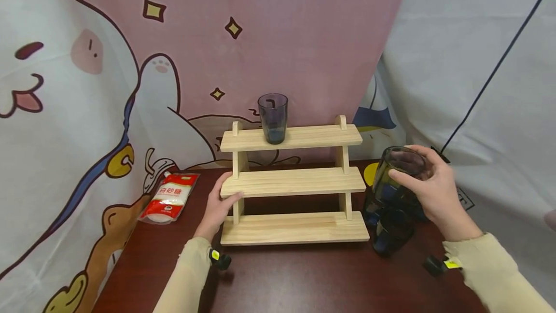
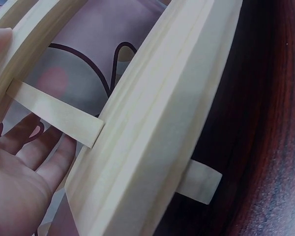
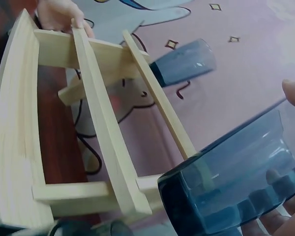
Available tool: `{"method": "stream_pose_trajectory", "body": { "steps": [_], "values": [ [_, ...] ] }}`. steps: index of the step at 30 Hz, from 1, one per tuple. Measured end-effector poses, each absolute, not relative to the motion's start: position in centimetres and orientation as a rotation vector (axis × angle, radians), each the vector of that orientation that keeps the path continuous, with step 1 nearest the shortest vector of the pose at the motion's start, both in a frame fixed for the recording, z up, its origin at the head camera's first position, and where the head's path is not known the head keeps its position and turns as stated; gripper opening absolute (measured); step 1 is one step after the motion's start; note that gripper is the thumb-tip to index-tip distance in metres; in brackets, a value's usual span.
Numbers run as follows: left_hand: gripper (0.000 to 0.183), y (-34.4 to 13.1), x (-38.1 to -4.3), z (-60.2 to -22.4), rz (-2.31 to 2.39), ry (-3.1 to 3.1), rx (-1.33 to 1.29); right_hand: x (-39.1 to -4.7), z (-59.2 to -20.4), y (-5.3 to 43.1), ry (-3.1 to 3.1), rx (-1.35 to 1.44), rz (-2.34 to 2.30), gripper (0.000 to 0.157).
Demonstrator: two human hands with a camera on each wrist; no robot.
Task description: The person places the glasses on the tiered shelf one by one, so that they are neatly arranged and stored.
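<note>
A three-tier wooden display shelf (image 1: 295, 181) stands on the table. My left hand (image 1: 215, 210) grips the left end of its middle board, thumb at the front edge; in the left wrist view the fingers (image 2: 64, 160) reach behind the side support. In my right hand (image 1: 440, 194) is a dark blue, see-through glass (image 3: 236, 179), held upright to the right of the shelf, thumb on one side and fingers round the other. One matching glass (image 1: 273, 122) stands on the top board, left of its middle.
More dark glasses (image 1: 393, 233) stand on the table right of the shelf, below the held one and partly hidden by it. A red and white bag of sugar (image 1: 170, 198) lies at the left. Cartoon-printed cloth (image 1: 312, 37) hangs behind the dark red table (image 1: 304, 279).
</note>
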State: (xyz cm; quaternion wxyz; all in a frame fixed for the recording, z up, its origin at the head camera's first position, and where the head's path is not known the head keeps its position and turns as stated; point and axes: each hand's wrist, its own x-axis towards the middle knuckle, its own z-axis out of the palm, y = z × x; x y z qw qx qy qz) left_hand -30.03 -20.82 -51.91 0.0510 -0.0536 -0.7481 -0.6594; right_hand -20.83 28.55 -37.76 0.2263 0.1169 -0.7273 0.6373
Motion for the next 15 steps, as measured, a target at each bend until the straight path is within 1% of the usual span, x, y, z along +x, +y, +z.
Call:
{"method": "stream_pose_trajectory", "body": {
  "steps": [5,8,15],
  "values": [
    [0.07,-20.8,-30.0,-51.9,-1.984,-2.291,-0.154,-22.3,-36.9,26.6,-2.213,0.253,1.552,0.063],
    [0.07,-20.8,-30.0,-51.9,-1.98,-2.289,-0.148,-23.1,-36.3,25.5,-2.227,0.273,1.573,0.065],
    [0.07,-20.8,-30.2,-51.9,-1.977,-2.294,-0.149,-25.1,-34.6,22.9,-2.226,0.282,1.584,0.063]
  ]
}}
